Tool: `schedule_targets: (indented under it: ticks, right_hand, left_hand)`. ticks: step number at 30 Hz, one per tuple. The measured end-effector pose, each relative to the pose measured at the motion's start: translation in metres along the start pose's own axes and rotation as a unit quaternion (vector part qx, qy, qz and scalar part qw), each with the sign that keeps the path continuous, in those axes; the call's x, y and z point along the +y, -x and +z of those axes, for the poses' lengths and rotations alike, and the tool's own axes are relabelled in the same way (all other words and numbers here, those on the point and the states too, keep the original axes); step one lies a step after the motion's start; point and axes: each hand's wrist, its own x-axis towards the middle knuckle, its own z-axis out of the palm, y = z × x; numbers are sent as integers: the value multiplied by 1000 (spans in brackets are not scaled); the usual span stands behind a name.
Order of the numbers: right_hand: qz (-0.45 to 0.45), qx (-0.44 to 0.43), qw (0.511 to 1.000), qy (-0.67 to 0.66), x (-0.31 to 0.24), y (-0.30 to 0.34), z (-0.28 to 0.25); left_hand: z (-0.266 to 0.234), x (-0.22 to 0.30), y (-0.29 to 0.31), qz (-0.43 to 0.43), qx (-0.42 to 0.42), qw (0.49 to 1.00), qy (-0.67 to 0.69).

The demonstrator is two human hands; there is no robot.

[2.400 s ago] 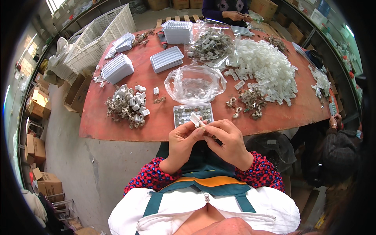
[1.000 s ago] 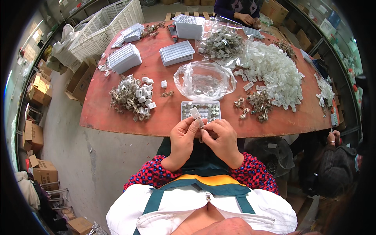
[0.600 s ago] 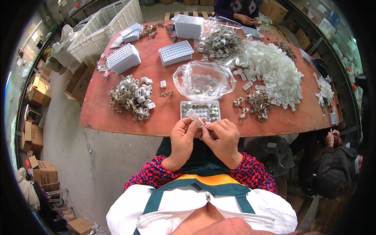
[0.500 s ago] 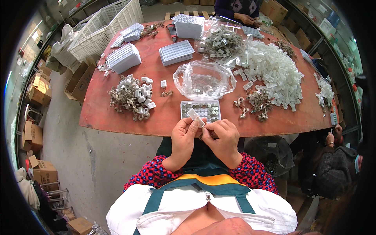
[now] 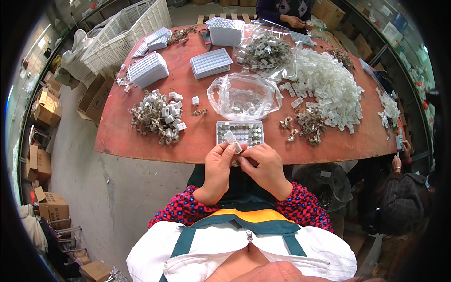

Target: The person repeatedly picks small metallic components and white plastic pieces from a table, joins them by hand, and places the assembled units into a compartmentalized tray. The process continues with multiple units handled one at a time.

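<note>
Holding a small white plastic casing (image 5: 230,137) just above the near edge of the red surface (image 5: 120,143), the left hand (image 5: 215,169) is closed in a pinch, thumb against fingers. The right hand (image 5: 264,167) has its thumb and forefinger drawn together at the casing's lower end; whether they grip the casing or a part beneath it cannot be told.

Progress, as judged from the layout: the held unit appears unfinished, its lid part standing away from its body. The left pile (image 5: 162,115) of white casings with brown cord bundles seems to be completed work. The large heap of loose translucent casings (image 5: 329,91) and the cord bundles (image 5: 311,123) at right appear to remain. The white socket tray (image 5: 241,133) is partly filled with silver discs, with bare sockets in the middle.

Not determinable: the casing's interior, covered by fingers; the tray's near edge, behind the hands; the contents of the clear plastic bag (image 5: 220,104), blurred by reflections. The upper edge cuts off a co-worker (image 5: 284,8).
</note>
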Motion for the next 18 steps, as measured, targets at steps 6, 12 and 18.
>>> schedule_targets:
  ticks: [6,12,18]
  right_hand:
    - [-5,42,997,64,27,-23,-25]
    - [-172,-68,963,198,50,-53,-31]
    - [-200,-115,949,213,60,-60,-29]
  left_hand:
    - [-11,22,-3,12,11,1000,0]
    - [-9,28,-5,-5,6,1000,-14]
    - [-12,25,-6,-16,-7,1000,-23]
